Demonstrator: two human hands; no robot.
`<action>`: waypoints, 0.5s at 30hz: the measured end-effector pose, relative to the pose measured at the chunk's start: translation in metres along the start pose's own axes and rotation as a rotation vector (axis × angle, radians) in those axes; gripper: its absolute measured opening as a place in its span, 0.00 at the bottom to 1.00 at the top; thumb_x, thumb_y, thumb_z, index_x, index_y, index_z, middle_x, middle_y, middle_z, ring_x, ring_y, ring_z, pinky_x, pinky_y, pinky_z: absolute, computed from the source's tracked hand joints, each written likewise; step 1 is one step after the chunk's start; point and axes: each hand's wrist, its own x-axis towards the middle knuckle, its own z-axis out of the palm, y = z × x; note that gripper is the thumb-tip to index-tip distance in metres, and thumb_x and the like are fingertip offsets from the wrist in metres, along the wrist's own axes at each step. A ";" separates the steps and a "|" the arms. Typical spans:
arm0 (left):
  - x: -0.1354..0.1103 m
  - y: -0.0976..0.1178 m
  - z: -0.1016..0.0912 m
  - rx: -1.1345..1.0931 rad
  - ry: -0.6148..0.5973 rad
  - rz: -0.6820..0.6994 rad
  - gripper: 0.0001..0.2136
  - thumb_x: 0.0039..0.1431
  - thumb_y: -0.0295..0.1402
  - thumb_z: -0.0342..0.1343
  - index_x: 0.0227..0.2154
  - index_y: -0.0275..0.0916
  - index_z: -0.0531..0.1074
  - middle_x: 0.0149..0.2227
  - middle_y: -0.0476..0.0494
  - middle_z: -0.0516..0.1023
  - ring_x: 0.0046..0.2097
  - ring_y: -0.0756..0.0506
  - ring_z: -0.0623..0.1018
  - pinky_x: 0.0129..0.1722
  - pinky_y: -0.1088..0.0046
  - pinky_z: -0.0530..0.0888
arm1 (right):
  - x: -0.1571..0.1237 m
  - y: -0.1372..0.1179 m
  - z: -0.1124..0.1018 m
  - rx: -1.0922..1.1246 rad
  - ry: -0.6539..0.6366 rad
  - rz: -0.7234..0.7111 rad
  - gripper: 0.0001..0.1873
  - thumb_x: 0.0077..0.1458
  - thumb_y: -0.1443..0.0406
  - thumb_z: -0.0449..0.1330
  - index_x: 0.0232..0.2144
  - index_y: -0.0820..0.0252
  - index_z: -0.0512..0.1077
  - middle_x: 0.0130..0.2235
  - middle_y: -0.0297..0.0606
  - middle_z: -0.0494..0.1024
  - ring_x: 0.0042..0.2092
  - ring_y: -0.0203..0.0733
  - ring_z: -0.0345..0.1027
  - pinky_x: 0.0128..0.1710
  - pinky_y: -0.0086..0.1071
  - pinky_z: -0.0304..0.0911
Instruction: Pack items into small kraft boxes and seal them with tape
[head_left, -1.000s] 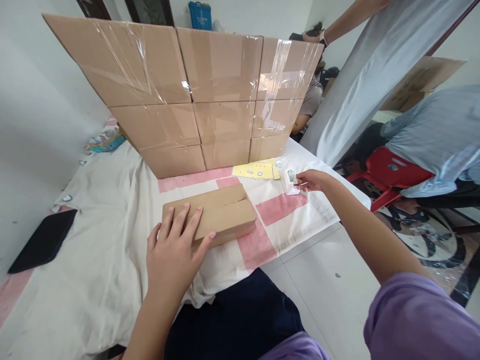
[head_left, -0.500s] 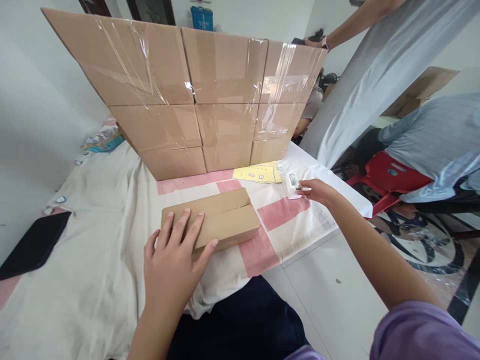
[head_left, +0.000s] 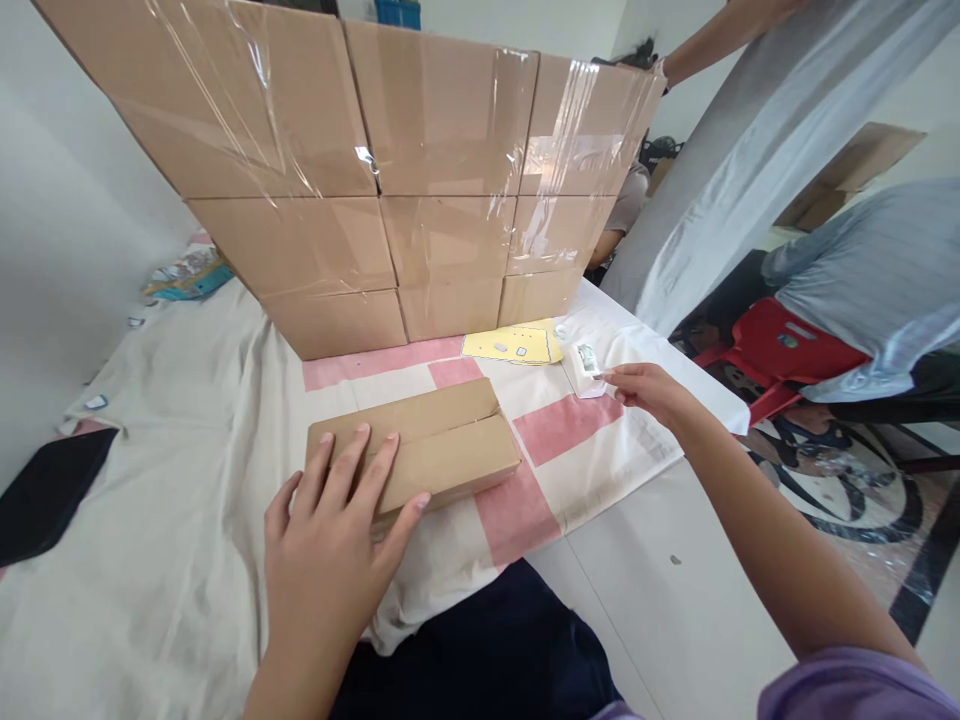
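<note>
My left hand (head_left: 337,530) lies with its fingers spread on the top and near side of a closed brown cardboard box (head_left: 442,440). The box rests flat on a pink and white cloth (head_left: 555,430). At the right, my right hand (head_left: 645,390) has thumb and fingers pinched together at the edge of a small white open packet (head_left: 586,370). A printed greenish-white piece shows inside the packet. What the pinched fingers hold is too small to make out. Just left of the packet lies a yellow sheet (head_left: 514,345) with small pale pieces on it.
A tall stack of taped cardboard boxes (head_left: 450,240) stands behind. A black flat object (head_left: 52,490) lies at the left, near a blue-and-white plastic package (head_left: 191,275). Another person's arm (head_left: 724,40) reaches over the stack. A person sits on a red chair (head_left: 787,345) at the right.
My right hand has tightened its pinch at the packet; the small whitish piece seen in its fingers is now mostly hidden. The view has shifted slightly. My left hand stays on the box.
</note>
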 end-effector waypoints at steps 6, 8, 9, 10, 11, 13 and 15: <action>0.000 0.000 0.000 -0.019 -0.024 -0.016 0.25 0.69 0.43 0.51 0.66 0.42 0.66 0.68 0.36 0.68 0.71 0.29 0.63 0.62 0.47 0.62 | -0.008 0.003 -0.001 0.004 -0.126 0.079 0.21 0.42 0.54 0.77 0.22 0.60 0.71 0.23 0.31 0.68 0.20 0.26 0.46 0.20 0.29 0.48; 0.000 0.000 -0.001 -0.020 -0.029 -0.014 0.25 0.69 0.44 0.51 0.65 0.41 0.66 0.68 0.36 0.68 0.70 0.28 0.63 0.62 0.46 0.63 | -0.009 0.008 0.000 -0.011 -0.122 0.096 0.21 0.45 0.55 0.76 0.22 0.60 0.69 0.24 0.32 0.69 0.21 0.26 0.47 0.20 0.29 0.47; 0.000 0.000 -0.002 -0.020 -0.031 -0.013 0.25 0.70 0.44 0.51 0.65 0.41 0.66 0.68 0.36 0.68 0.70 0.28 0.63 0.62 0.46 0.63 | -0.008 0.011 0.001 -0.028 -0.108 0.108 0.21 0.46 0.56 0.75 0.22 0.60 0.68 0.24 0.32 0.68 0.21 0.26 0.48 0.20 0.28 0.46; 0.000 0.000 -0.002 -0.019 -0.033 -0.012 0.25 0.70 0.44 0.50 0.65 0.41 0.66 0.68 0.35 0.68 0.70 0.28 0.63 0.61 0.46 0.63 | -0.008 0.013 0.002 -0.045 -0.095 0.122 0.21 0.47 0.57 0.75 0.22 0.60 0.68 0.23 0.31 0.66 0.21 0.27 0.49 0.20 0.28 0.45; 0.000 0.000 -0.003 -0.018 -0.034 -0.013 0.25 0.70 0.43 0.50 0.66 0.41 0.66 0.68 0.35 0.67 0.71 0.28 0.63 0.61 0.46 0.63 | -0.008 0.016 0.003 -0.060 -0.088 0.136 0.20 0.48 0.58 0.74 0.21 0.60 0.67 0.21 0.30 0.64 0.21 0.27 0.49 0.20 0.28 0.44; -0.001 0.000 -0.004 -0.016 -0.035 -0.016 0.25 0.70 0.44 0.50 0.65 0.41 0.66 0.68 0.36 0.68 0.71 0.27 0.63 0.61 0.46 0.63 | -0.007 0.020 0.005 -0.073 -0.090 0.162 0.20 0.49 0.60 0.73 0.21 0.60 0.66 0.20 0.29 0.61 0.21 0.28 0.49 0.20 0.28 0.43; -0.001 0.000 -0.003 -0.017 -0.033 -0.018 0.25 0.70 0.44 0.50 0.65 0.42 0.66 0.68 0.36 0.68 0.71 0.28 0.63 0.61 0.46 0.63 | -0.006 0.023 0.006 -0.058 -0.103 0.179 0.18 0.50 0.61 0.71 0.21 0.60 0.66 0.20 0.30 0.61 0.21 0.28 0.49 0.19 0.28 0.42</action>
